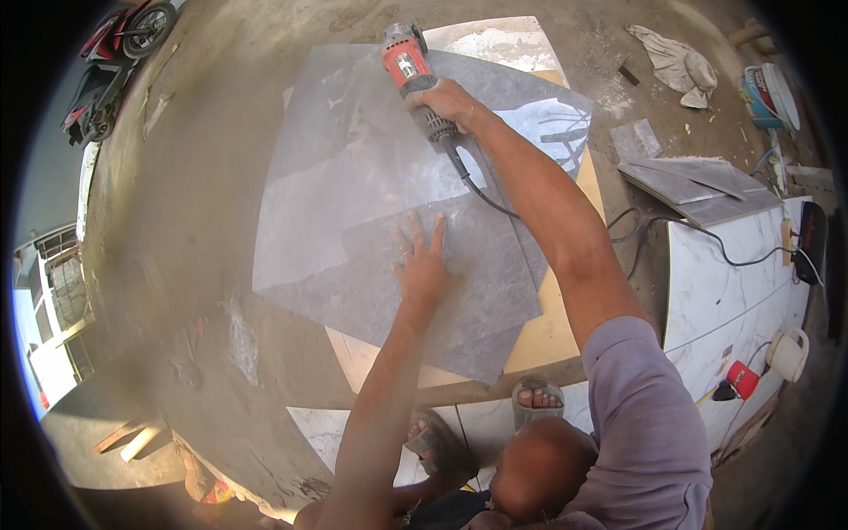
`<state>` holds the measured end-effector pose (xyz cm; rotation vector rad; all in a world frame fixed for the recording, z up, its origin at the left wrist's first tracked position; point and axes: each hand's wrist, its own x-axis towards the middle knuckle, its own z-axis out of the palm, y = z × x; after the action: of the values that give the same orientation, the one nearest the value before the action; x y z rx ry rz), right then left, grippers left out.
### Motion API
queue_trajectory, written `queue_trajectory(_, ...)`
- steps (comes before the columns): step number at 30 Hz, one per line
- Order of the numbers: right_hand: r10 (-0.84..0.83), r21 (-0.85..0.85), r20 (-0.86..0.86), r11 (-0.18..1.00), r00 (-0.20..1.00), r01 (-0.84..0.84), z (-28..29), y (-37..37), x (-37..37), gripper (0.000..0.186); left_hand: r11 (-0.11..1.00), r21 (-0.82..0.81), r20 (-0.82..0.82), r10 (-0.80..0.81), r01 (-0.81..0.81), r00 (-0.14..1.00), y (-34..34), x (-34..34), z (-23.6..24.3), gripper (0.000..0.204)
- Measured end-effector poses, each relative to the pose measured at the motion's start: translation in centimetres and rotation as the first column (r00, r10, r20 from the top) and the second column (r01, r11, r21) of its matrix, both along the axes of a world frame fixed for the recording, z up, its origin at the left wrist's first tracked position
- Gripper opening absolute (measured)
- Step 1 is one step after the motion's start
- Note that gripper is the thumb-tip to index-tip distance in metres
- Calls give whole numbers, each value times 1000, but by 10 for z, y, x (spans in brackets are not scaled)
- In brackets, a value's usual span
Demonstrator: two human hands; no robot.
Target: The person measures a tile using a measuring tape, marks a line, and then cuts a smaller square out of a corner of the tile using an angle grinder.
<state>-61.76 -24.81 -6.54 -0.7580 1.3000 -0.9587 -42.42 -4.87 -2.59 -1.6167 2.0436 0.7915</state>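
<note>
My right hand (pixel 446 102) grips a red and grey angle grinder (pixel 406 66) at the top edge of stacked grey, glossy tiles (pixel 344 221). The grinder's black cord runs down and right across the tiles. My left hand (pixel 422 256) presses on the tile surface lower in the middle, its fingers spread. Pale yellow boards (pixel 556 327) show beneath the pile. Whether the grinder's disc touches the tile is hidden. A pale haze blurs the view left of the tiles.
My sandalled feet (pixel 539 397) stand on white marbled tiles (pixel 724 283) below and right. Grey offcuts (pixel 698 185), a cloth (pixel 671 62), a bucket (pixel 764 93) and a red container (pixel 740 380) lie at right. Motorbikes (pixel 141 31) stand upper left; a crumpled plastic piece (pixel 240 340) lies left.
</note>
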Motion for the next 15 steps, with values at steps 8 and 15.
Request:
queue_trajectory(8, -3, 12, -37, 1000, 999, 4, -2, 1, 1, 29, 1000, 17, 18, -11, 11, 1000, -1, -1, 2, 120)
queue_trajectory(15, -31, 16, 13, 999, 999, 31, -3, 0, 1, 35, 1000, 20, 7, 3, -3, 1000, -1, -1, 3, 119)
